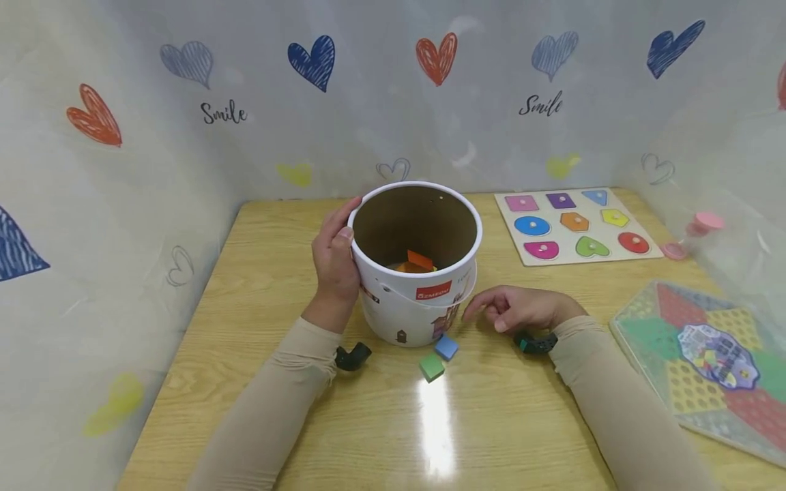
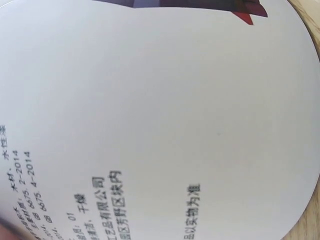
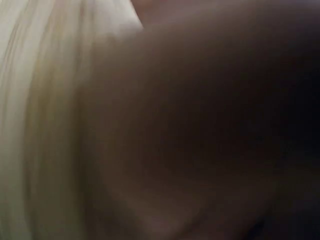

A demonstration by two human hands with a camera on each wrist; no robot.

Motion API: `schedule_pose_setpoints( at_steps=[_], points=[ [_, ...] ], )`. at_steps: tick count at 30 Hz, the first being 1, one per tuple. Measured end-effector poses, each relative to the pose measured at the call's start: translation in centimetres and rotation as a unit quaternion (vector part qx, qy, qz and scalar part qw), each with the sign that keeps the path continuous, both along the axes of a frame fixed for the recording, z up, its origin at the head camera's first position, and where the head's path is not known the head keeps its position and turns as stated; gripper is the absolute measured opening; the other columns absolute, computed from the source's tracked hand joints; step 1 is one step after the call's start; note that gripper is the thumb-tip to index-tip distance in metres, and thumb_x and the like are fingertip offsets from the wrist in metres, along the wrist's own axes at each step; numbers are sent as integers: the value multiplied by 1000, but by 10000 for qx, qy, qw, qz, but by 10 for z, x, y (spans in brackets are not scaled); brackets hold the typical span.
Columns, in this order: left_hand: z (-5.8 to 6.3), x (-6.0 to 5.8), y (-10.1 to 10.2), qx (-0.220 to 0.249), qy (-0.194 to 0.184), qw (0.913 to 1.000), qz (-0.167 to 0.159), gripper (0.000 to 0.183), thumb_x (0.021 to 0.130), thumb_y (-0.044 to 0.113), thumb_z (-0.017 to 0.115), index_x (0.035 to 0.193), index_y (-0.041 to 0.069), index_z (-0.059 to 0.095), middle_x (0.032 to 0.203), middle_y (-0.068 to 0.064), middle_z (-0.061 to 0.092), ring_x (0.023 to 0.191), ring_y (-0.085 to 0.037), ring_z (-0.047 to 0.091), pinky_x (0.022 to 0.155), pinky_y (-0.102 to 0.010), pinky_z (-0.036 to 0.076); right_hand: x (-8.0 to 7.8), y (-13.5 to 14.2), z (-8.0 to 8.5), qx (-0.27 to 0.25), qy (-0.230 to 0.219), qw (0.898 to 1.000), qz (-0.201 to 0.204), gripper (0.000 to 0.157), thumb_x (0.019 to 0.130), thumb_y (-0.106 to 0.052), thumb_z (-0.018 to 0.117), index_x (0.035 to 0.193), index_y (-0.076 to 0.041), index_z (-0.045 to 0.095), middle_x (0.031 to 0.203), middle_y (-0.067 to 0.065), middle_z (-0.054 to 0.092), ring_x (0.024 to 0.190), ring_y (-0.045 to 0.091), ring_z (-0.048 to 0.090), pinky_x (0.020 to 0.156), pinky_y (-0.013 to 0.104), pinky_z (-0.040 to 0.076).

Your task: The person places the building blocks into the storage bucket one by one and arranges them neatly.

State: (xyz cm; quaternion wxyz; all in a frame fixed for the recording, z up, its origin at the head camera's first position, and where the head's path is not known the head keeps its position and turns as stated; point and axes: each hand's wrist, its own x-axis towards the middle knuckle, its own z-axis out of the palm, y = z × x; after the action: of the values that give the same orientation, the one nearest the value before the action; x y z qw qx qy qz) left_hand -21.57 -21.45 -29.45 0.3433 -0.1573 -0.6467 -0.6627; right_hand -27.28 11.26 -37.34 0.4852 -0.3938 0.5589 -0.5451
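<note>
A white bucket (image 1: 405,314) with a printed label and a thin wire handle stands on the table, its mouth tipped toward me. My left hand (image 1: 336,262) grips its left side, thumb at the rim. Orange and red blocks (image 1: 417,262) lie inside at the bottom. In the left wrist view the bucket wall (image 2: 160,100) fills nearly everything. Right of the bucket is my right hand (image 1: 522,308), index finger reaching toward its base and the other fingers loosely bent, nothing visible in them. A blue block (image 1: 446,348) and a green block (image 1: 432,367) lie before the bucket. The right wrist view is dark and blurred.
At the back right lies a shape puzzle board (image 1: 568,239) with knobbed pieces. A pink sand timer (image 1: 696,232) stands beside it. A hexagonal game board (image 1: 651,354) takes up the right edge. A heart-printed curtain (image 1: 368,109) closes off the back and sides of the wooden table (image 1: 245,286).
</note>
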Motion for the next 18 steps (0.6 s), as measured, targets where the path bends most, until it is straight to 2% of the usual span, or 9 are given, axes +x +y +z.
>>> schedule_pose_setpoints(
  at_steps=[2,5,8,13,15,18],
  points=[
    [-6,-5,-2,9,-48,10000,87,53,80,19,36,122,-2,61,114,-22,58,105,-36,50,85,-49,43,4,-10,0,372,362,9983,271,56,85,-21,67,132,4,49,63,2,42,56,12,39,48,26,32],
    [-11,-10,-4,-6,-16,9999,171,53,80,22,36,121,3,63,112,-17,60,104,-30,51,84,-43,44,10,-26,3,752,707,9926,633,56,84,-15,67,137,-5,49,63,5,40,58,12,41,54,24,35],
    [-10,-11,-5,27,27,9997,232,53,79,22,37,121,4,64,112,-17,60,103,-30,51,84,-43,44,16,-38,6,1153,1061,9848,753,57,84,-8,67,138,-13,50,63,7,39,58,12,42,57,22,37],
    [-7,-15,-8,90,175,9994,302,54,78,16,36,120,-5,61,110,-27,57,103,-40,49,86,-51,42,25,-49,9,1712,1925,9653,428,61,79,-11,71,137,-22,52,60,2,42,55,10,44,58,23,40],
    [-8,-16,-10,89,223,9992,307,53,78,14,36,121,-7,60,110,-30,56,103,-43,47,86,-54,41,26,-52,9,1845,2254,9564,214,59,78,-12,73,133,-24,56,60,-2,43,55,9,44,57,23,40],
    [-11,-17,-11,106,170,9991,363,53,78,15,37,121,-5,61,109,-29,56,102,-41,48,86,-52,42,27,-56,7,1830,2449,9521,-52,49,77,-10,73,123,-23,64,59,-5,43,53,7,43,54,22,38]
  ],
)
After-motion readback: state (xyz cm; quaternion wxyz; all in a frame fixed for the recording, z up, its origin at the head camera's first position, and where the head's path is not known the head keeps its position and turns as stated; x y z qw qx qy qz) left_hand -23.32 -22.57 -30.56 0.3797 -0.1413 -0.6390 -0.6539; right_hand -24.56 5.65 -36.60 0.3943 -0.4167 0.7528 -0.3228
